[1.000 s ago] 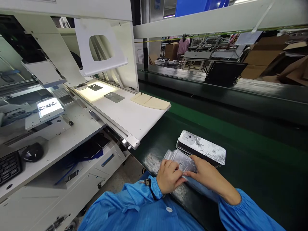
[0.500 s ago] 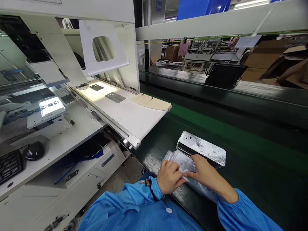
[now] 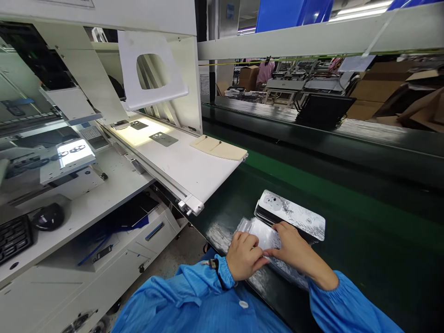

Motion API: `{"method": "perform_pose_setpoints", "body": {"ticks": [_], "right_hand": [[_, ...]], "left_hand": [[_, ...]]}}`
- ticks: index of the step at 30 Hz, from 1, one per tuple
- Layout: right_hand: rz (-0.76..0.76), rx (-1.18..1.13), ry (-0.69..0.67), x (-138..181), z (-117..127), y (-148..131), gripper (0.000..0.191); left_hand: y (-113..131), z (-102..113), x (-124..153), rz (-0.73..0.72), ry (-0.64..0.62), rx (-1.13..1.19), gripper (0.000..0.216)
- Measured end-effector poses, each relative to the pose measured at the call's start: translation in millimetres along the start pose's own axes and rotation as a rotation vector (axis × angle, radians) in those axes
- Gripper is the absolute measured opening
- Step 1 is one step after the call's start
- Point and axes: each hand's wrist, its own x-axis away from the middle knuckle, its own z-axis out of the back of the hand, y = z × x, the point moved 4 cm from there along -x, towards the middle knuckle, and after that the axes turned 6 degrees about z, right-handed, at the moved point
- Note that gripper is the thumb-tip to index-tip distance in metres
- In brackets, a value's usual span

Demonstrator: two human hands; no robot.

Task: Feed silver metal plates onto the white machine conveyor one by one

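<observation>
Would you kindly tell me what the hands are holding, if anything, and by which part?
Apparently the clear plastic, around its middle, where the left hand and right hand meet; their exact grip is hidden.

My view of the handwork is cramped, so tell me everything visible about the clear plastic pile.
The clear plastic pile looks like thin, glossy, wrinkled film in several layers, edges staggered at the picture-left end. It lies on the dark belt, beside the panel stack, and runs under the right hand. The left hand meets its near side. Whether it holds anything, I can't tell.
</observation>
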Motion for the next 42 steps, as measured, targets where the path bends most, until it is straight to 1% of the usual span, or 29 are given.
{"method": "perform_pose_setpoints", "body": {"ticks": [6, 9, 11, 17, 20, 23, 27, 30, 35, 40, 42], "right_hand": [[-0.020, 0.056, 0.005, 0, -1, -5, 0.036], [-0.050, 0.085, -0.003, 0, 0, -9, 0.032], [-0.067, 0.082, -0.008, -2, 0, -10, 0.033], [-0.120, 0.055, 0.014, -5, -1, -4, 0.037], [-0.093, 0.036, 0.033, -5, -4, -4, 0.038], [-0.062, 0.085, 0.074, -5, -7, -6, 0.031], [-0.032, 0.136, 0.145, -4, -8, -9, 0.025], [-0.013, 0.138, 0.149, -3, -6, -12, 0.023], [-0.016, 0.145, 0.116, -2, 0, -17, 0.024], [-0.046, 0.132, 0.087, -5, -1, -17, 0.038], [-0.060, 0.131, 0.085, -7, -4, -14, 0.040]], "left_hand": [[0, 0, -1, -0.009, 0.037, 0.021, 0.027], [0, -1, -1, -0.007, -0.005, -0.002, 0.027], [-1, -3, 0, -0.002, -0.035, -0.022, 0.028], [-1, -2, 0, -0.006, -0.026, 0.004, 0.028], [-2, -4, 1, 0.002, -0.055, 0.005, 0.027], [-2, -5, 1, 0.013, -0.081, -0.004, 0.026], [-2, -3, 0, 0.010, -0.049, 0.002, 0.026], [-2, -3, -1, 0.015, -0.066, -0.005, 0.027], [-1, -5, -1, 0.021, -0.115, -0.024, 0.030], [-1, -4, -2, 0.007, -0.089, -0.021, 0.032], [-2, -5, -2, 0.005, -0.099, -0.024, 0.033]]}}
